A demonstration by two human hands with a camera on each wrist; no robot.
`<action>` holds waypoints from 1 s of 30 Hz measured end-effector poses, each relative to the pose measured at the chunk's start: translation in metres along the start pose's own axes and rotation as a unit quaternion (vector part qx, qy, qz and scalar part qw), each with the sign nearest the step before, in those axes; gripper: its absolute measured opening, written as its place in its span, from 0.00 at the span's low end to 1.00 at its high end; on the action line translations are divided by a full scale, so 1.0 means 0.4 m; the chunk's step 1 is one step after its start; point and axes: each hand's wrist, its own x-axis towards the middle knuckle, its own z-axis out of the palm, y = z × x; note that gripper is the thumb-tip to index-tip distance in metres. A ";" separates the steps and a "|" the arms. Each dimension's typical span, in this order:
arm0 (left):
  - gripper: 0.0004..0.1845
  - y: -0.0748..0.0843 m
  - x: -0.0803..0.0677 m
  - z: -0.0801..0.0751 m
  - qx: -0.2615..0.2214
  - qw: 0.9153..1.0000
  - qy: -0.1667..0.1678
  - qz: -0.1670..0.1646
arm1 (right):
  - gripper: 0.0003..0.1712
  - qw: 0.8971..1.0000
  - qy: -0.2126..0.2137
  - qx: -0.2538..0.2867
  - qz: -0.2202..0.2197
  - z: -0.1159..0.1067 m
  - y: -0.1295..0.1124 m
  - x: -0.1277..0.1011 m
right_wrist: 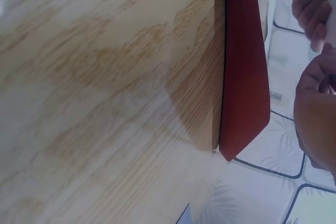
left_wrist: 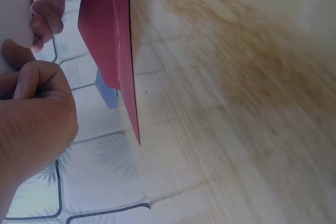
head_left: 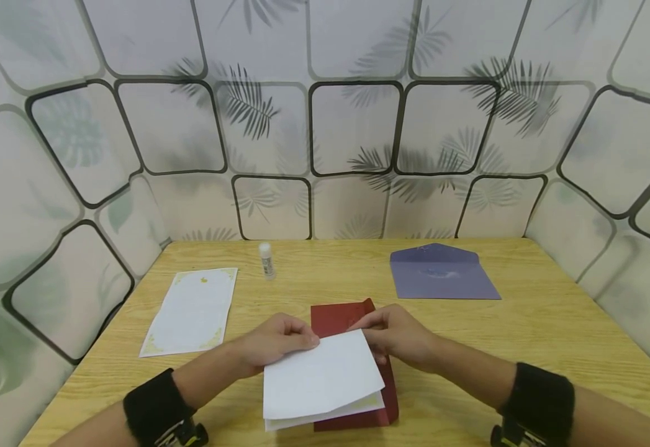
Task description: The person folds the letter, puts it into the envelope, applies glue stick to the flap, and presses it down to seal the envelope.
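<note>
A folded white paper [head_left: 321, 379] lies over a dark red envelope [head_left: 338, 318] near the table's front edge. My left hand [head_left: 309, 341] pinches the paper's far left corner. At the far right corner, my right hand [head_left: 374, 334] pinches the same paper. In the left wrist view my left hand [left_wrist: 31, 114] is curled beside the red envelope [left_wrist: 105, 35]. The right wrist view shows the red envelope [right_wrist: 244, 77] flat on the wood, with my right hand [right_wrist: 317, 114] at the frame's edge.
A blue-grey envelope [head_left: 439, 273] lies at the back right of the wooden table [head_left: 554, 335]. A glue stick [head_left: 267, 259] stands at the back, left of centre. A white sheet with a gold border [head_left: 193, 310] lies at the left. Patterned walls enclose the table.
</note>
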 end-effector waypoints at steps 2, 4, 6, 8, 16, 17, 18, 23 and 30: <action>0.09 0.000 -0.002 -0.002 0.000 1.000 0.000 -0.002 | 0.16 1.000 -0.001 0.011 0.003 -0.004 0.001 -0.001; 0.08 -0.001 -0.003 -0.004 -0.002 1.000 -0.001 -0.003 | 0.16 1.000 -0.001 0.021 0.004 -0.008 0.003 -0.001; 0.08 -0.001 -0.004 -0.005 -0.004 1.000 -0.002 -0.003 | 0.16 0.999 -0.003 0.031 0.006 -0.010 0.006 0.000; 0.09 -0.002 -0.004 -0.005 -0.003 1.000 -0.002 -0.004 | 0.16 0.999 -0.008 0.041 0.008 -0.012 0.009 0.000; 0.08 -0.003 -0.010 -0.006 0.002 1.000 0.004 -0.009 | 0.13 0.996 -0.026 0.079 0.007 -0.017 0.013 -0.006; 0.08 -0.002 -0.010 -0.007 0.002 1.000 0.004 -0.010 | 0.12 0.996 -0.027 0.084 0.009 -0.018 0.013 -0.005; 0.08 -0.003 -0.009 -0.007 0.003 1.000 0.003 -0.010 | 0.12 0.996 -0.027 0.089 0.013 -0.018 0.013 -0.004; 0.09 -0.004 -0.005 -0.004 0.010 1.000 -0.002 -0.009 | 0.14 0.996 -0.021 0.086 0.033 -0.018 0.008 0.006; 0.11 0.006 0.005 0.013 0.056 0.998 -0.013 0.013 | 0.15 0.999 -0.025 0.002 0.036 0.000 -0.009 0.021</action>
